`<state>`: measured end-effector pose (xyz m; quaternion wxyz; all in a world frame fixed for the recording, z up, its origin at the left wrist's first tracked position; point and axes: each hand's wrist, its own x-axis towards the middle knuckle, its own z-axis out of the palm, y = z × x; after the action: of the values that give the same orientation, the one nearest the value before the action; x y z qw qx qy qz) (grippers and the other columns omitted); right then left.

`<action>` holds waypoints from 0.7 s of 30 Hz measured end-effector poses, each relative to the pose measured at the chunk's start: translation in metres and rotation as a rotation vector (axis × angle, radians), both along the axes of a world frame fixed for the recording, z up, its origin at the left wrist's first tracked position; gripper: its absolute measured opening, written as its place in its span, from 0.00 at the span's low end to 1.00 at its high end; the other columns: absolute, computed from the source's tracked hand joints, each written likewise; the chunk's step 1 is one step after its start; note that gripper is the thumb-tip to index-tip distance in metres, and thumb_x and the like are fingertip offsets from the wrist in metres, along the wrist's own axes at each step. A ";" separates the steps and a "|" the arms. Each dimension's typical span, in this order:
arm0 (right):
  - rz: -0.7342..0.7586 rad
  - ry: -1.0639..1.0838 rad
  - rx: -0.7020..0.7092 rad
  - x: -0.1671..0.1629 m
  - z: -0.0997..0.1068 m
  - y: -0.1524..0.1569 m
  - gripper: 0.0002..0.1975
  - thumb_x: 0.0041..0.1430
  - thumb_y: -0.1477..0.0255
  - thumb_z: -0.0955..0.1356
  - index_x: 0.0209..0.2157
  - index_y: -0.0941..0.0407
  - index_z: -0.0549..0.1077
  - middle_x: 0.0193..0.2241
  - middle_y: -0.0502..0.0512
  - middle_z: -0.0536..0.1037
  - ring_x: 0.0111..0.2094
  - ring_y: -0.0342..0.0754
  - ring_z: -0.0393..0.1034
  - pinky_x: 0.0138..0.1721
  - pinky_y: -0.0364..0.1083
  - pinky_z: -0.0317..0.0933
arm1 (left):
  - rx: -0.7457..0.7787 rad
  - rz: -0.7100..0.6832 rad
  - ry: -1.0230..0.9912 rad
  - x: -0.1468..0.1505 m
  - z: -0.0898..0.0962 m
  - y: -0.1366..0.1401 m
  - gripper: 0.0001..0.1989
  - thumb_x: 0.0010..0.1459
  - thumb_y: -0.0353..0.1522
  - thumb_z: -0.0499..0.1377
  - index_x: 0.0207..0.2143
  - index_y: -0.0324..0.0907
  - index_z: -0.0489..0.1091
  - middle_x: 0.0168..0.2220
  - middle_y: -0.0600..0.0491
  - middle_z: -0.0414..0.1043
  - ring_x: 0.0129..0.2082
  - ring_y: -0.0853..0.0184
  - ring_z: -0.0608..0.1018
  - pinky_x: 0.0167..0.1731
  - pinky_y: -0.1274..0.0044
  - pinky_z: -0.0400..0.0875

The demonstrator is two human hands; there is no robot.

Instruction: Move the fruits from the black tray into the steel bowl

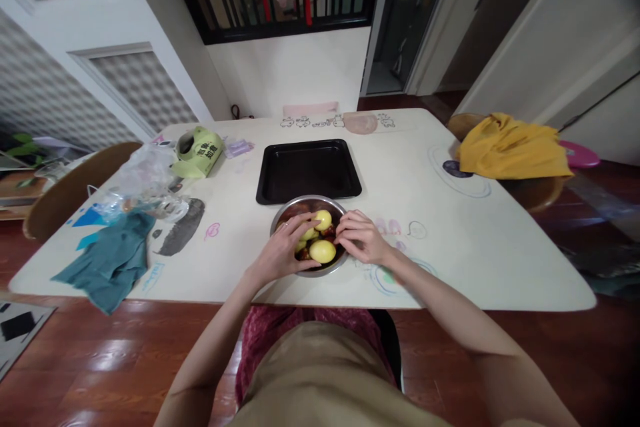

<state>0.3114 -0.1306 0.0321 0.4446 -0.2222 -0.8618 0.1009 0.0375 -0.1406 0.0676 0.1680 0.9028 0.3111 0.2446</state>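
Observation:
A shiny metal bowl [311, 274] stands near the table's front edge. Inside are several smooth yellow fruits, lemon-like in colour, among darker reddish-brown pieces. One yellow fruit [323, 251] lies at the front of the bowl and another yellow fruit [323, 219] sits farther back. My left hand [280, 247] reaches over the left rim, thumb and fingers spread apart around the fruits, seemingly resting against them. At the right rim, my right hand [364, 237] has its fingers bent together with the tips inside the bowl. Whatever those fingertips pinch is hidden.
A black baking tray [309, 171] lies just behind the bowl. On the left are a teal cloth [113, 260], clear plastic bags [145, 173] and a green package [200, 152]. A yellow cloth [515, 150] drapes over a chair at the right.

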 end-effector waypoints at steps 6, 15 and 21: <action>0.057 -0.008 -0.022 0.000 -0.002 -0.001 0.13 0.70 0.69 0.66 0.32 0.53 0.79 0.33 0.56 0.80 0.39 0.53 0.72 0.43 0.57 0.66 | -0.006 0.044 -0.058 0.004 0.004 -0.003 0.41 0.60 0.34 0.68 0.72 0.45 0.55 0.68 0.39 0.66 0.69 0.50 0.70 0.68 0.56 0.69; -0.024 0.020 -0.110 -0.009 0.002 0.001 0.17 0.64 0.56 0.75 0.29 0.54 0.75 0.34 0.55 0.81 0.38 0.51 0.74 0.44 0.54 0.67 | -0.064 0.086 -0.099 0.000 0.004 0.003 0.37 0.65 0.39 0.67 0.70 0.46 0.57 0.67 0.40 0.67 0.69 0.51 0.71 0.68 0.57 0.69; -0.119 0.056 -0.195 -0.014 -0.001 0.000 0.16 0.64 0.55 0.75 0.34 0.53 0.75 0.33 0.55 0.81 0.38 0.53 0.74 0.45 0.55 0.68 | -0.082 0.060 -0.138 -0.009 -0.001 0.011 0.25 0.68 0.36 0.64 0.65 0.46 0.65 0.65 0.42 0.70 0.66 0.54 0.74 0.66 0.58 0.72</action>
<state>0.2977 -0.1311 0.0314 0.4498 -0.3123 -0.8206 0.1638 0.0286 -0.1292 0.0671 0.2184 0.8665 0.3355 0.2981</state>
